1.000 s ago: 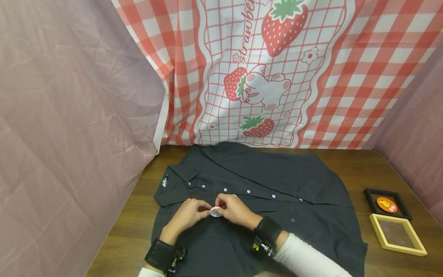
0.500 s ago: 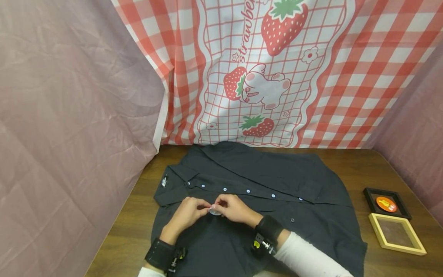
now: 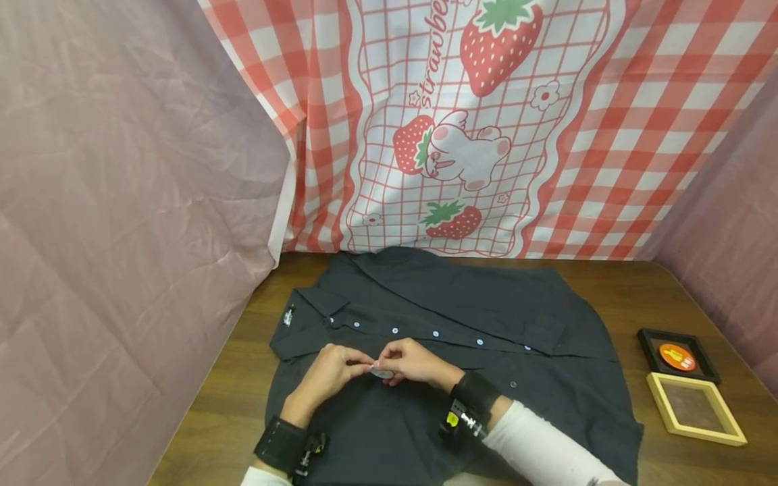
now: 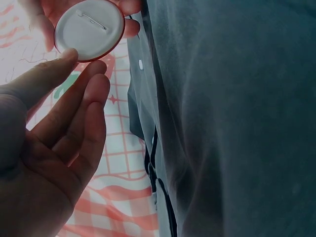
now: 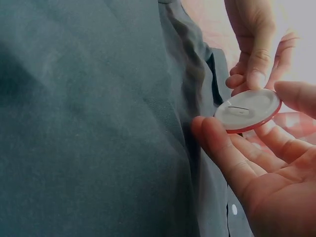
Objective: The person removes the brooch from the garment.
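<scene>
A round pin-back badge [image 3: 381, 373] with a red rim is held between both hands above a dark shirt [image 3: 450, 290]. Its white back [image 4: 89, 39], crossed by a metal pin [image 4: 93, 20], faces the left wrist camera. My left hand [image 3: 331, 372] pinches the badge's edge between thumb and fingertips, its other fingers loosely bent. From the opposite side my right hand [image 3: 416, 362] grips the rim, with thumb and fingers around it in the right wrist view. The badge's front is hidden. The shirt lies spread on the table, collar to the left, with a row of white buttons [image 3: 435, 334].
On the right of the wooden table [image 3: 206, 378] lie a black frame [image 3: 647, 344] with an orange round badge [image 3: 677, 357] in it and a light yellow frame [image 3: 662, 412]. A strawberry-print cloth [image 3: 462, 155] hangs behind; a pink curtain [image 3: 134, 202] hangs at left.
The badge has tilted, showing a narrower face to the head camera. My right fingers have shifted around its rim, now curling below it. The left hand has barely moved.
</scene>
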Demonstrator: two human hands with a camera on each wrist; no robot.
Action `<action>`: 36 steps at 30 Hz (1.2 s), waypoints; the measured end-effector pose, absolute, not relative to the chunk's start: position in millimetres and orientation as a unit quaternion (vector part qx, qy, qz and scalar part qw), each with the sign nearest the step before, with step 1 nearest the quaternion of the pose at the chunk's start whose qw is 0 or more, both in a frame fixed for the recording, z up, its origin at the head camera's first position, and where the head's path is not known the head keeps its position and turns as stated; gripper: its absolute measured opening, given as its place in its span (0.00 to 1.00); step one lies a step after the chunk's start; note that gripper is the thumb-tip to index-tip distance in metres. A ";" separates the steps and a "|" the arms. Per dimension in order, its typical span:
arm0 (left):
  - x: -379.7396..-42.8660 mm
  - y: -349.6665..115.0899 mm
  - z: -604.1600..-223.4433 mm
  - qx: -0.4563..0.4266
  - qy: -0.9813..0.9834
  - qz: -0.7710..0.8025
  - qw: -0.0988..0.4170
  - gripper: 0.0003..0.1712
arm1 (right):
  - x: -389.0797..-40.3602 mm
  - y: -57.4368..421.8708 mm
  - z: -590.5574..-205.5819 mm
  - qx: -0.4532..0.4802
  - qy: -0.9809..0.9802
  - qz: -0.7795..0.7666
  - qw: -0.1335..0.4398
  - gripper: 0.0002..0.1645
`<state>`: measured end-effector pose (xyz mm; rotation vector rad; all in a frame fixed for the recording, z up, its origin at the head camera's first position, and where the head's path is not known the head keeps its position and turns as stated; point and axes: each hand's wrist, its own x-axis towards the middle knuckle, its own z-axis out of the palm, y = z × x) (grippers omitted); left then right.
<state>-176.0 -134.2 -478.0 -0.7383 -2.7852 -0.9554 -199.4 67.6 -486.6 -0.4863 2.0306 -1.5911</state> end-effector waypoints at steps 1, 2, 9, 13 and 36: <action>-176.1 -134.4 -477.8 -0.245 -0.915 -0.316 0.054 0.04 | -199.6 68.1 -485.8 -0.178 0.744 -0.588 0.262 0.13; -176.3 -134.5 -477.7 -0.248 -0.913 -0.319 0.055 0.05 | -200.2 68.7 -485.5 -0.177 0.738 -0.592 0.270 0.13; -176.4 -136.1 -478.6 -0.278 -0.893 -0.348 0.071 0.05 | -202.7 75.5 -481.0 -0.164 0.687 -0.622 0.337 0.10; -175.9 -135.9 -478.3 -0.286 -0.892 -0.341 0.075 0.05 | -201.6 75.2 -479.2 -0.170 0.697 -0.615 0.328 0.10; -173.4 -130.0 -472.2 -0.233 -0.925 -0.301 0.015 0.11 | -190.4 69.4 -480.7 -0.316 0.855 -0.411 0.028 0.11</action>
